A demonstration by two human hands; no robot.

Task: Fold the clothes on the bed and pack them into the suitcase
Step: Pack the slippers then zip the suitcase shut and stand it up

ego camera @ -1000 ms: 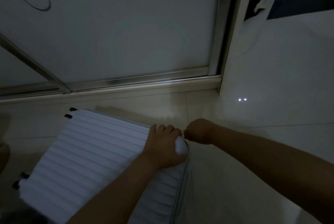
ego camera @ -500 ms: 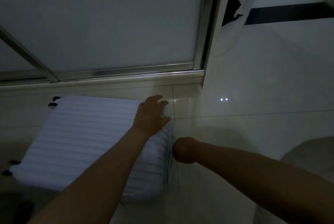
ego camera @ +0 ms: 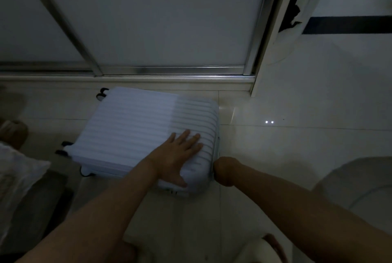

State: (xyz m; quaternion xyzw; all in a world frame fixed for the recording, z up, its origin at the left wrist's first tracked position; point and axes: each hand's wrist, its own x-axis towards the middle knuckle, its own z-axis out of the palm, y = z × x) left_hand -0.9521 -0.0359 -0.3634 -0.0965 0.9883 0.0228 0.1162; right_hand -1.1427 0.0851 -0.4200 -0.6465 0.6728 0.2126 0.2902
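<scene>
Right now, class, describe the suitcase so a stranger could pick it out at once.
Find the sliding door's metal track along the pale tiled floor. Just before it lies the suitcase, flat, under a left hand. It alone is ribbed, hard-shelled, with small black wheels.

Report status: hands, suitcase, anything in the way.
Left hand flat, fingers spread, on the ribbed white hard-shell suitcase. Right hand curled at its right edge; grip hidden. Suitcase closed, flat on the pale tiled floor. No obstruction visible.
</scene>
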